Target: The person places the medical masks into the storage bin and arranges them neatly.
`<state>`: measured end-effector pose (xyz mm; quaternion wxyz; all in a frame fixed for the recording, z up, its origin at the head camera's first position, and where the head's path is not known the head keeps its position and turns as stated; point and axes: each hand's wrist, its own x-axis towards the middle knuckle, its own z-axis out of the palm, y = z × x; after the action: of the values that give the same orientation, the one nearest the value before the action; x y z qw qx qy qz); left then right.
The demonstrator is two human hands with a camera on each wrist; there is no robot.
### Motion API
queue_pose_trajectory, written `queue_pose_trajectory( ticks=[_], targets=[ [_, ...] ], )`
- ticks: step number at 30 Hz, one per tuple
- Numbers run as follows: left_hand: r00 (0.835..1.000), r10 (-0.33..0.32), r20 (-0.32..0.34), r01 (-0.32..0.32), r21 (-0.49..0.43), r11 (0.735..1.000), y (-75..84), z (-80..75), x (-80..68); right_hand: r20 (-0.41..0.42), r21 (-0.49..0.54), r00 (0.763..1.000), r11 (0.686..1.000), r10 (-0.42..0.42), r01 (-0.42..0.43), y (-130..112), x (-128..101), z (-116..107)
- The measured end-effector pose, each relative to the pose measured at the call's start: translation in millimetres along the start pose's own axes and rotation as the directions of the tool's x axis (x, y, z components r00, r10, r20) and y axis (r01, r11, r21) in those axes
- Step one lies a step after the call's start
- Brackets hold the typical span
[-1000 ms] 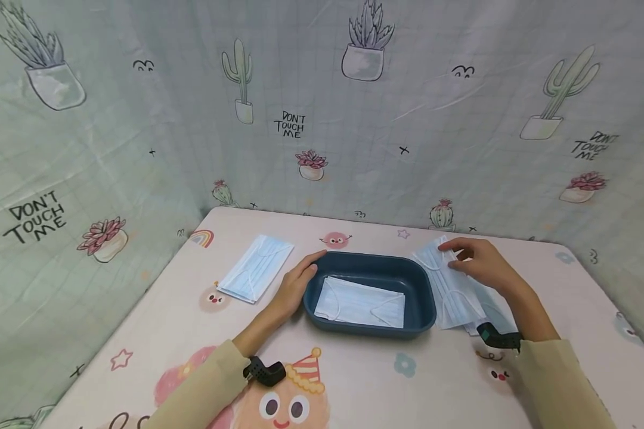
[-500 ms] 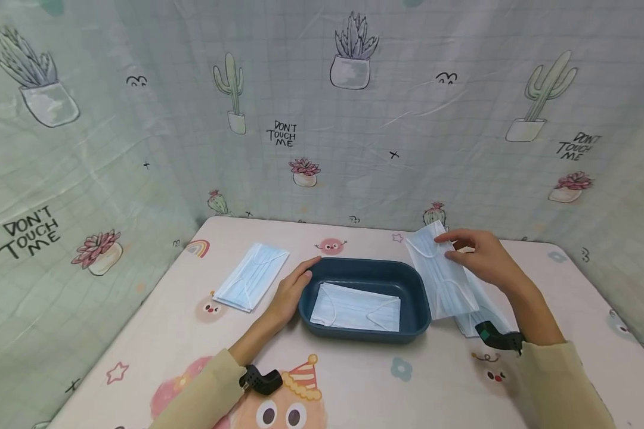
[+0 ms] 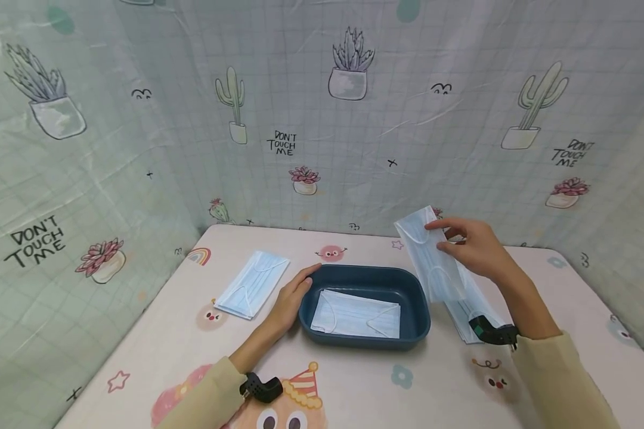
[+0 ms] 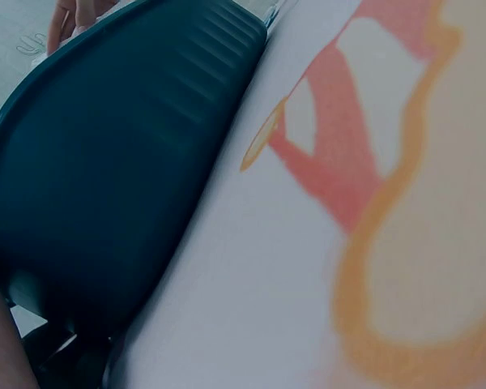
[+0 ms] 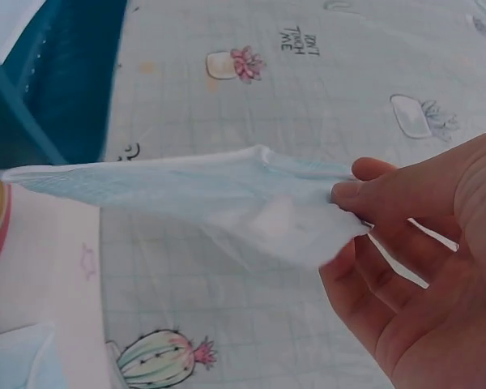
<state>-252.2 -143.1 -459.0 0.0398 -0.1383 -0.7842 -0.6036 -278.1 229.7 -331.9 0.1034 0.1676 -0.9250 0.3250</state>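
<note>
right hand (image 3: pixel 474 247) pinches one blue face mask (image 3: pixel 429 256) by its upper end, lifted clear of the table and hanging just right of the dark blue tray (image 3: pixel 415 298); the wrist view shows thumb and fingers (image 5: pixel 364 194) clamped on its edge. left hand (image 3: pixel 290 298) lies with relaxed fingers against the tray's left rim, steadying it. judging by this, the step in hand is carrying a picked mask over; the next move seems to call for swinging it left above the tray and lowering it flat. one mask (image 3: pixel 356 314) already lies inside. a small stack of masks (image 3: pixel 469 313) rests near the table's right edge, another mask (image 3: pixel 252 284) toward the left edge. nothing blocks the way.
</note>
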Motion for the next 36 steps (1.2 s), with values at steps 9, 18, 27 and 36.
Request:
queue_pose_trajectory(
  ticks=[9,18,27,36],
  targets=[
    [1.0,0.015,0.005,-0.015,-0.003,1.0,0.8,-0.2,-1.3,0.01,-0.024,0.998,0.998,-0.065,0.066,-21.7,10.4,-6.7],
    [1.0,0.009,-0.014,-0.009,0.015,1.0,-23.4,1.5,6.6,0.064,-0.084,0.993,0.991,-0.104,0.109,-55.4,22.9,-8.4],
    [0.999,0.037,0.001,-0.037,0.019,0.999,-40.4,-2.3,10.4,0.15,-0.115,0.967,0.968,-0.206,0.224,-83.8,31.4,-5.9],
    [0.999,0.044,0.006,-0.044,0.007,0.999,-40.2,-1.8,11.9,0.292,-0.058,0.915,0.949,-0.28,0.308,-98.4,42.0,5.4]
  ],
)
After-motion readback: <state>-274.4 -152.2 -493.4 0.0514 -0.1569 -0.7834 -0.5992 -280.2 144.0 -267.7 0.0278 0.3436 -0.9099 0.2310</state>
